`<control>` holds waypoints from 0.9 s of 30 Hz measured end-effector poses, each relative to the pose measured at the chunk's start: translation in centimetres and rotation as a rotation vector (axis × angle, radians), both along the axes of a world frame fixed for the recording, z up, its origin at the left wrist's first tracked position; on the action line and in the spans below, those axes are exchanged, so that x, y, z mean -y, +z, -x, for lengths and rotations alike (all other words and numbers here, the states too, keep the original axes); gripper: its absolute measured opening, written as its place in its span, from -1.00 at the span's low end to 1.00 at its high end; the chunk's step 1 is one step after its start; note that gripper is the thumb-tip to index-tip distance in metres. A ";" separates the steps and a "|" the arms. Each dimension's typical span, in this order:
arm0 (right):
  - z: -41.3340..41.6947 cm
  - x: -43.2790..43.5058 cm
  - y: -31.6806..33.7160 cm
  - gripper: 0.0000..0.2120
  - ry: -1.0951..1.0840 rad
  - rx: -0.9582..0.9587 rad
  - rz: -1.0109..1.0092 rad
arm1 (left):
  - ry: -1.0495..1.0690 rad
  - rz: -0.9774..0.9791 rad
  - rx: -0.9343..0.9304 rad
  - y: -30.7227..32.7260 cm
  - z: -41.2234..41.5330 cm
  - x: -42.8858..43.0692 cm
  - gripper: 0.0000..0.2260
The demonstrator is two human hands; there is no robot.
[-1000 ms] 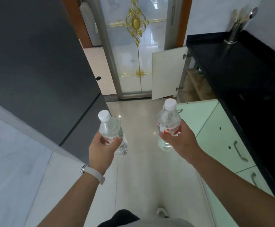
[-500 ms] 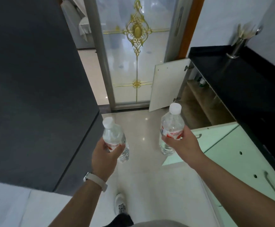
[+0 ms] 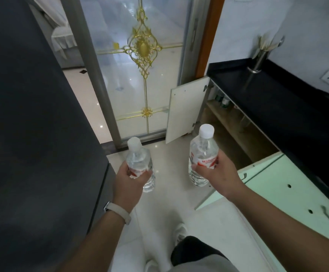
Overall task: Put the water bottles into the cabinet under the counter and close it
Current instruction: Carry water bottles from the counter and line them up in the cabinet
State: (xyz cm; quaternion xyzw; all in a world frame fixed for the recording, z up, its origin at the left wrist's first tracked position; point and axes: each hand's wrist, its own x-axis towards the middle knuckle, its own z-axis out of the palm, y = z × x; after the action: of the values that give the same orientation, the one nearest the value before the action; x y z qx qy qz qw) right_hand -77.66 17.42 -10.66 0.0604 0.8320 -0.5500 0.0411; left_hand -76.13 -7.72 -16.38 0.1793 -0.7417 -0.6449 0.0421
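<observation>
A: Start close in. What are the hands doing?

B: The left hand (image 3: 129, 178) is clamped round a clear plastic water bottle with a white cap and red label (image 3: 139, 163). The right hand (image 3: 217, 173) is wrapped the same way round a second clear plastic bottle with a white cap (image 3: 203, 154). Both bottles are upright, well apart from each other, carried over the pale tiled floor (image 3: 171, 167).

A: And beyond them?

B: Just right of the right hand, the pale green cabinet door (image 3: 277, 179) swings out into the aisle. Past it the open cabinet under the black stone counter (image 3: 277, 99) shows a bare wooden shelf (image 3: 236, 132), with small items at the back too dim to name. Its far white door (image 3: 187, 110) stands open against the frosted glass door with gold ornament (image 3: 143, 48).

A: What has changed in the last second?

B: The person has walked forward. The cabinet opening looked small and far a second ago; now it lies just ahead of the right-hand bottle, much more of the shelf shows, and the grips are unchanged.

A: Meaning?

B: I judge the carry is nearly over. Next comes bending, setting both bottles inside, then shutting two doors.
</observation>
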 end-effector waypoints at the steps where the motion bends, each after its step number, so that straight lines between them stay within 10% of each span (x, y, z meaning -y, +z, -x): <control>1: 0.7 0.0 -0.2 -0.62 -0.009 0.001 0.002 | -0.001 0.004 0.006 -0.1 1.0 0.0 -0.53; 27: 29.9 -9.9 -4.6 -0.59 -0.356 0.066 0.084 | -0.397 0.164 0.032 0.6 37.0 -10.2 -0.58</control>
State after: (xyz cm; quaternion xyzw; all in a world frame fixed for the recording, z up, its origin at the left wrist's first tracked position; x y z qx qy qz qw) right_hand -107.56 27.35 -15.28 0.2231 0.7825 -0.5807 -0.0270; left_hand -113.12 2.52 -15.78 0.0360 -0.8130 -0.5751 -0.0831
